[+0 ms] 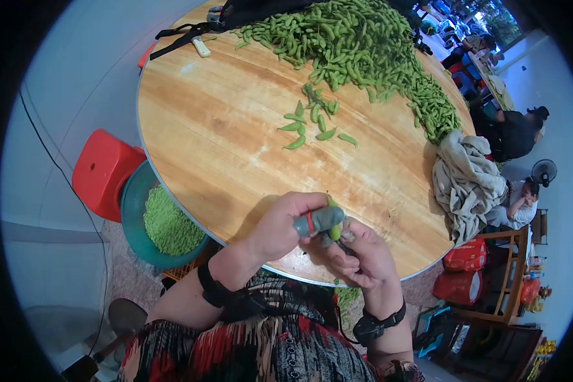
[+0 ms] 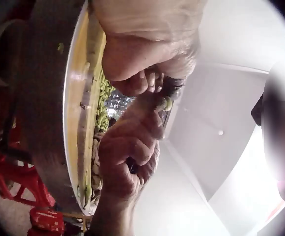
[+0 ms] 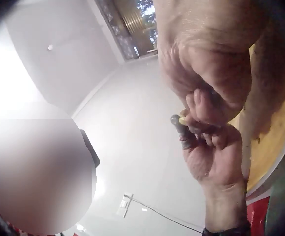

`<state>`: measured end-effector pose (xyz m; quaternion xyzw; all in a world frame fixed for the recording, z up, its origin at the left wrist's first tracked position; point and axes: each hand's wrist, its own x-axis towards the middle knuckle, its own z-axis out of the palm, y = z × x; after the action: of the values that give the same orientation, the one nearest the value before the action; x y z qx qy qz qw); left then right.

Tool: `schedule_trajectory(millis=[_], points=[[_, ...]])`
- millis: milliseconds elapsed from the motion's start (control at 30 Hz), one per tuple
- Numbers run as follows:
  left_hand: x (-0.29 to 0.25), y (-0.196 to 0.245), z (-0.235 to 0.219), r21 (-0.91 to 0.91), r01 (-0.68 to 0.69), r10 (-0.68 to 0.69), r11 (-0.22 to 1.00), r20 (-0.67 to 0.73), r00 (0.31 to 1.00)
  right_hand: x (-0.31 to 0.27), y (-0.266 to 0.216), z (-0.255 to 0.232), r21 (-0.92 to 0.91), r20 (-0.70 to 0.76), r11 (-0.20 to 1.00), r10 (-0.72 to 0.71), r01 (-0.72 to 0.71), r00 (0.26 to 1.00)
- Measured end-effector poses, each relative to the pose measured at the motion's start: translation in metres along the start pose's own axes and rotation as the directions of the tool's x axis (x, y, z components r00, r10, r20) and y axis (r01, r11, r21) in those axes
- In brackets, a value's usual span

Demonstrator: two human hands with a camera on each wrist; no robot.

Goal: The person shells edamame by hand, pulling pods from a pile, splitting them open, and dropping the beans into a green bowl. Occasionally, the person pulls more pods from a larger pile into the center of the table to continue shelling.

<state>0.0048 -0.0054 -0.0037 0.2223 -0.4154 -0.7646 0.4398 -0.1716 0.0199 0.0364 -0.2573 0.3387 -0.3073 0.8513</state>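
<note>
Near the table's front edge, my two hands meet around a green soybean pod [image 1: 335, 232]. My left hand [image 1: 275, 224] pinches it from the left; a grey-green cover [image 1: 325, 219] with a red band sits on the thumb. My right hand [image 1: 367, 256] holds the pod from the other side, its fingers curled and fingertips darkened. In the right wrist view, a yellowish bit of the pod [image 3: 183, 120] shows beside the covered thumb. Most of the pod is hidden by fingers. Several loose pods [image 1: 295, 127] lie on the round wooden table [image 1: 216, 127] ahead of the hands.
A large heap of pods [image 1: 356, 38] covers the table's far side, with a crumpled grey cloth [image 1: 468, 178] at the right edge. Below the left edge stand a green basin [image 1: 131, 224] of shelled beans [image 1: 172, 223] and a red stool [image 1: 102, 175]. People sit beyond the table.
</note>
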Motion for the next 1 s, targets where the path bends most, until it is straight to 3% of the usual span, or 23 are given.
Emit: schedule_trajectory(millis=[67, 100, 133, 167, 200, 233, 300, 333, 400, 433, 467, 533, 600, 667, 700, 733, 800, 933, 1000], points=[[-0.002, -0.003, 0.000, -0.070, 0.088, -0.088, 0.994, 0.006, 0.996, 0.003, 0.006, -0.007, 0.058, -0.031, 0.998, -0.038, 0.039, 0.999], [0.001, -0.005, 0.006, 0.090, 0.036, -0.030, 0.995, -0.065, 0.997, 0.004, 0.005, -0.004, 0.000, -0.101, 0.996, -0.083, 0.084, 0.991], [0.004, -0.004, 0.012, 0.255, -0.006, 0.039, 0.967, -0.123, 0.992, 0.007, 0.008, -0.006, -0.197, -0.160, 0.965, -0.205, 0.172, 0.966], [0.003, 0.004, 0.017, 0.390, 0.039, 0.026, 0.920, -0.160, 0.987, 0.010, 0.011, -0.007, -0.362, -0.198, 0.905, -0.306, 0.221, 0.931], [0.004, 0.001, 0.017, 0.391, 0.047, 0.021, 0.919, -0.168, 0.986, 0.013, 0.013, -0.007, -0.521, -0.216, 0.815, -0.412, 0.252, 0.886], [0.005, -0.002, 0.016, 0.428, 0.011, 0.078, 0.904, -0.190, 0.979, 0.014, 0.012, -0.008, -0.516, -0.215, 0.819, -0.406, 0.249, 0.888], [0.005, -0.004, 0.015, 0.453, 0.003, 0.118, 0.892, -0.237, 0.964, 0.014, 0.008, -0.010, -0.184, -0.272, 0.962, -0.249, 0.204, 0.930], [0.005, -0.007, 0.014, 0.452, 0.008, 0.114, 0.892, -0.241, 0.964, 0.013, 0.007, -0.009, -0.179, -0.272, 0.963, -0.244, 0.200, 0.931], [0.005, -0.011, 0.015, 0.522, -0.189, 0.361, 0.832, -0.250, 0.899, 0.011, 0.005, -0.010, -0.358, -0.293, 0.924, -0.247, 0.133, 0.924], [0.005, -0.010, 0.017, 0.523, -0.184, 0.357, 0.832, -0.253, 0.899, 0.016, 0.009, -0.018, -0.654, -0.255, 0.727, -0.472, 0.209, 0.844], [0.004, -0.008, 0.020, 0.604, -0.159, 0.374, 0.781, -0.247, 0.894, 0.017, 0.007, -0.019, -0.652, -0.256, 0.729, -0.471, 0.209, 0.844], [0.004, -0.006, 0.023, 0.678, -0.132, 0.388, 0.723, -0.240, 0.890, 0.016, -0.009, -0.003, -0.975, 0.008, 0.117, -0.835, 0.191, 0.551], [0.004, -0.005, 0.022, 0.701, -0.218, 0.390, 0.679, -0.092, 0.916, 0.017, -0.017, 0.002, -0.983, 0.064, 0.050, -0.810, 0.177, 0.583], [0.003, -0.005, 0.020, 0.639, -0.242, 0.377, 0.730, -0.081, 0.923, 0.022, -0.018, -0.011, -0.982, 0.183, -0.153, -0.670, 0.108, 0.719], [0.003, -0.004, 0.019, 0.569, -0.264, 0.367, 0.779, -0.073, 0.927, 0.024, -0.016, -0.013, -0.987, 0.102, 0.026, -0.653, 0.157, 0.751], [0.003, -0.001, 0.018, 0.571, -0.265, 0.371, 0.777, -0.075, 0.926, 0.026, -0.012, -0.015, -0.987, 0.107, 0.024, -0.652, 0.162, 0.751], [0.001, 0.006, 0.017, 0.308, -0.144, 0.184, 0.940, -0.106, 0.977, 0.028, -0.003, -0.019, -0.862, -0.070, 0.440, -0.595, 0.252, 0.801], [0.001, 0.004, 0.014, 0.201, -0.117, 0.144, 0.972, -0.124, 0.982, 0.022, 0.004, -0.012, -0.805, -0.108, 0.534, -0.559, 0.257, 0.822], [0.002, -0.001, 0.013, -0.087, -0.004, -0.008, 0.996, -0.132, 0.991, 0.021, 0.010, -0.013, -0.915, -0.008, 0.299, -0.683, 0.270, 0.730]])
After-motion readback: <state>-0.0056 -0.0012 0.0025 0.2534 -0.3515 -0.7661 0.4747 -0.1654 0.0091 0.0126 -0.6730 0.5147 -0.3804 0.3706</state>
